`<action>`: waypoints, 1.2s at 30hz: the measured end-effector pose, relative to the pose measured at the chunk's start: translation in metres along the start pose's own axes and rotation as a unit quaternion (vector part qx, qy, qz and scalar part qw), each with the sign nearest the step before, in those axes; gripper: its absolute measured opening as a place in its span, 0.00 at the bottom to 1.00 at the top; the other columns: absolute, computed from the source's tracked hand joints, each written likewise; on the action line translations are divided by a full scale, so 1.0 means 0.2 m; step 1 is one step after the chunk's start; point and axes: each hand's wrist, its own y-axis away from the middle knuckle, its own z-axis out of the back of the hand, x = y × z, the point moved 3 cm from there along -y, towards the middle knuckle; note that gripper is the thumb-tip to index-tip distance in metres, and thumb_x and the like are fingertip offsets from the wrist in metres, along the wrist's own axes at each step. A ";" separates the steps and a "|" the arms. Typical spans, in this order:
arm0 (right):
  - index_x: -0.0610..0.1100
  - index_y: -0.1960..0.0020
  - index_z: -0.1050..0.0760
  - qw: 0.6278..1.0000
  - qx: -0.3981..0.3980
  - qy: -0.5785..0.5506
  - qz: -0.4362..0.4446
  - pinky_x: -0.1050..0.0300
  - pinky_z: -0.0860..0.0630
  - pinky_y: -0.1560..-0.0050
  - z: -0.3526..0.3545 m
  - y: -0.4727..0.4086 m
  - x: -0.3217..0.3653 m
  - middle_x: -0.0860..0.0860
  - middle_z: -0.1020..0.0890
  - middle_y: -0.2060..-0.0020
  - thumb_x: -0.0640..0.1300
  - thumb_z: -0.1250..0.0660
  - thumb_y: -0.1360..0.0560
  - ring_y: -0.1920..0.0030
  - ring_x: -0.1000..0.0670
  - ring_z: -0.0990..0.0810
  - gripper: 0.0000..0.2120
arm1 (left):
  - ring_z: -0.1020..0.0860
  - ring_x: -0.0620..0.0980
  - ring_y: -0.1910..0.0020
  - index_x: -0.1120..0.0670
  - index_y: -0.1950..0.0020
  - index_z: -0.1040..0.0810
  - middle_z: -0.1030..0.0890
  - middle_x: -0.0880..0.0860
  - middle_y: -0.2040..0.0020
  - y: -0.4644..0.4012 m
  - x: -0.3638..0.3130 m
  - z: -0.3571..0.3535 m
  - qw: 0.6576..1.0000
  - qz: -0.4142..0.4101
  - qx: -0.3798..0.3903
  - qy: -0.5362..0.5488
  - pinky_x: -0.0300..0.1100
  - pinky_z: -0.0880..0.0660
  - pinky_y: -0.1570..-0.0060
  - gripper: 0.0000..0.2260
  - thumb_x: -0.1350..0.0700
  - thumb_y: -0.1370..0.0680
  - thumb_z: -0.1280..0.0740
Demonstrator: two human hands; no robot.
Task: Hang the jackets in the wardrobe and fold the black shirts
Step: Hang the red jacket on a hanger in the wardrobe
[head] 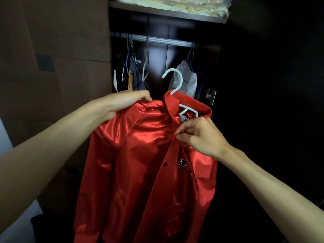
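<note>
Here, the open wardrobe [217,67] holds hung clothes [138,76]; left hand [122,102] and right hand [201,137] grasp a red jacket [140,155] on a hanger [177,85], hem cut off.

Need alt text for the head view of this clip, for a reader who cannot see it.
Two bare hands hold up a shiny red jacket on a pale hanger before an open wardrobe: the left hand grips its shoulder, the right hand pinches the front edge below the collar. Behind, a few garments hang from the rail.
</note>
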 end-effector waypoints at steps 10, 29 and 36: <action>0.45 0.56 0.15 0.989 0.089 -0.114 -0.014 0.49 0.16 0.58 -0.02 -0.03 -0.03 0.46 0.13 0.64 0.41 0.22 0.27 0.66 0.48 0.14 0.02 | 0.18 0.54 0.61 0.54 0.52 0.16 0.15 0.57 0.58 -0.05 0.02 0.02 0.999 -0.007 -0.022 -0.026 0.45 0.21 0.53 0.15 0.44 0.30 0.28; 0.37 0.50 0.19 0.923 -0.176 -0.333 -0.075 0.60 0.16 0.62 0.32 -0.15 -0.09 0.47 0.14 0.66 0.36 0.32 0.20 0.67 0.51 0.14 0.03 | 0.21 0.36 0.64 0.57 0.56 0.16 0.16 0.46 0.66 -0.01 0.07 0.51 0.946 -0.244 -0.169 -0.133 0.27 0.29 0.62 0.10 0.53 0.20 0.31; 0.40 0.52 0.18 0.933 -0.195 -0.302 -0.003 0.61 0.18 0.66 0.34 -0.25 0.06 0.47 0.15 0.67 0.37 0.30 0.21 0.70 0.51 0.16 0.03 | 0.19 0.51 0.41 0.49 0.43 0.18 0.15 0.51 0.43 -0.08 0.18 0.49 0.901 -0.161 -0.160 -0.369 0.43 0.26 0.41 0.08 0.55 0.20 0.34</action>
